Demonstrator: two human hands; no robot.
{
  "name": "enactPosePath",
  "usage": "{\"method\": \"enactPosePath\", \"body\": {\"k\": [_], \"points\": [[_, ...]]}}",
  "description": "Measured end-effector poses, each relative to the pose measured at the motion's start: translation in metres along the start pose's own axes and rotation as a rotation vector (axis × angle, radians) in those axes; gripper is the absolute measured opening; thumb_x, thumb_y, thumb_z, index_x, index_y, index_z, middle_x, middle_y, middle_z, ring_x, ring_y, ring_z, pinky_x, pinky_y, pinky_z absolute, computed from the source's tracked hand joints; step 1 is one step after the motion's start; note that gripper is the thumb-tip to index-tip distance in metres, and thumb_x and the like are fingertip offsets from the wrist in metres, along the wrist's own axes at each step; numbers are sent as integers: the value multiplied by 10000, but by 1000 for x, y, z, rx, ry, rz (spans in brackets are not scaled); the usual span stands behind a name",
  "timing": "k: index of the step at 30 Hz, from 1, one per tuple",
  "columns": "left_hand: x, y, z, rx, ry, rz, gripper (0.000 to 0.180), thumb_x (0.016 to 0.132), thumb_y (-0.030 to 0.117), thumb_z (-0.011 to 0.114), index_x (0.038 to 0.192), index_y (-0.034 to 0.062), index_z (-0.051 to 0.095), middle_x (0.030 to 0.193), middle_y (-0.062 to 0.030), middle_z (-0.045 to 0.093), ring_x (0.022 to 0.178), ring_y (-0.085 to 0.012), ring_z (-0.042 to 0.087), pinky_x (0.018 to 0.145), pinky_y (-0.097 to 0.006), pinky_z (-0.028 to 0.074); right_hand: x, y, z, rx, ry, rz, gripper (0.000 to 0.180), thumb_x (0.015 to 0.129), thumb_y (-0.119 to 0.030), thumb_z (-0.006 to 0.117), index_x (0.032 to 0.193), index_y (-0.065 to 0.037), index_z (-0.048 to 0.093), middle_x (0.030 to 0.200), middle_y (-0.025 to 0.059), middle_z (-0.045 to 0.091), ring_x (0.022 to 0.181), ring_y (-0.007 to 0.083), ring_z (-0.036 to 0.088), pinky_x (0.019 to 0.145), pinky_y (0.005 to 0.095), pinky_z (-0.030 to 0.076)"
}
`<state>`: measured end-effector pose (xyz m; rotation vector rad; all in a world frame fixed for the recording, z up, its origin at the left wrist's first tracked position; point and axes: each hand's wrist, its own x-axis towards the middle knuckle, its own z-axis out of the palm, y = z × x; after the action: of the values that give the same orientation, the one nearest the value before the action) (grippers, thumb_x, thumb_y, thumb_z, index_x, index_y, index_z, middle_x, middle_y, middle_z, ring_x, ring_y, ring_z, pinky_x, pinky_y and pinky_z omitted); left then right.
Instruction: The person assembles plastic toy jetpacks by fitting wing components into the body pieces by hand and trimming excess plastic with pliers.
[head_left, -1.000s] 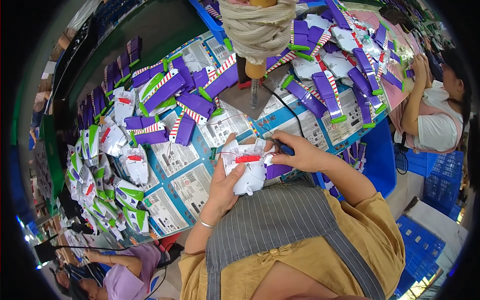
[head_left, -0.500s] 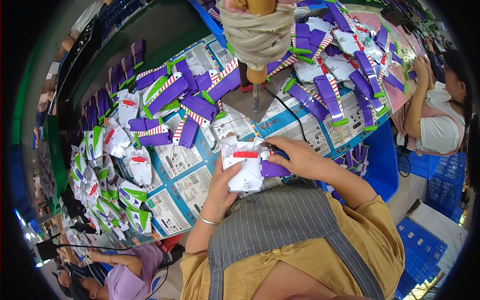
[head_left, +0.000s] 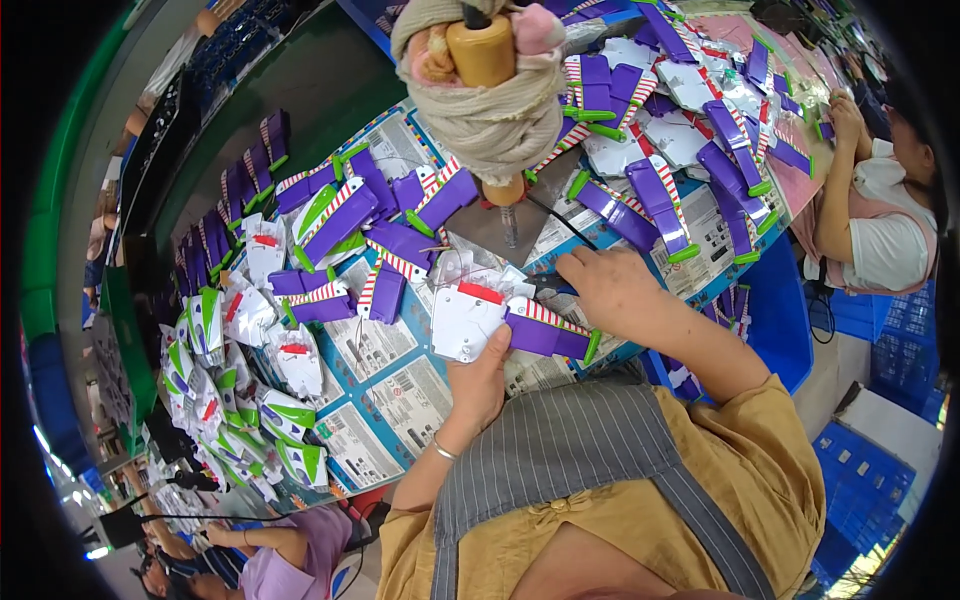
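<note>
Toy wing assembly held just below the cloth-wrapped press handle [head_left: 487, 95]

The left hand [head_left: 480, 385] grips the white plastic toy body with a red patch [head_left: 462, 320] from beneath, fingers curled on its lower edge. The purple striped plastic wing [head_left: 548, 335] runs rightward from it, long axis nearly level; the right hand [head_left: 612, 290], nearer the wing, pinches at the joint.

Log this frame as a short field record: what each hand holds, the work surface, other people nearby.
left hand: grips white toy body part from below
right hand: on the purple wing piece at that part's side
surface: table covered with printed sheets, purple wings and white parts in piles
overhead: cloth-wrapped tool hanging above
others: seated person at right, another lower left
</note>
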<state>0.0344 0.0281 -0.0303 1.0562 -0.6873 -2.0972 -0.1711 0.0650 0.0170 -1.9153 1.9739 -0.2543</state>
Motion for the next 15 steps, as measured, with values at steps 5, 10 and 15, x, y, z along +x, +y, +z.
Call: {"method": "enactPosePath", "body": {"k": [5, 10, 15], "points": [[4, 0, -3, 29, -18, -30, 447, 843, 39, 630, 1245, 45, 435, 1161, -71, 548, 1045, -187, 550, 883, -331, 472, 8, 4, 6, -169, 34, -101, 244, 703, -86, 565, 941, -48, 530, 873, 112, 605, 774, 273, 635, 691, 383, 487], [7, 0, -4, 40, -11, -44, 483, 827, 40, 655, 1252, 37, 425, 1169, -61, 537, 1055, -171, 535, 899, -304, 448, 16, -1, -3, -181, -152, -57, 240, 698, -92, 570, 929, -42, 534, 786, 110, 603, 740, 264, 636, 668, 369, 483], [11, 6, 4, 197, 25, 50, 493, 803, 53, 681, 1228, 7, 437, 1133, -72, 552, 1030, -174, 547, 896, -300, 435, 27, 5, -20, -372, 9, -209, 157, 698, -108, 567, 843, -49, 560, 694, 89, 590, 673, 234, 627, 628, 344, 467]]}}
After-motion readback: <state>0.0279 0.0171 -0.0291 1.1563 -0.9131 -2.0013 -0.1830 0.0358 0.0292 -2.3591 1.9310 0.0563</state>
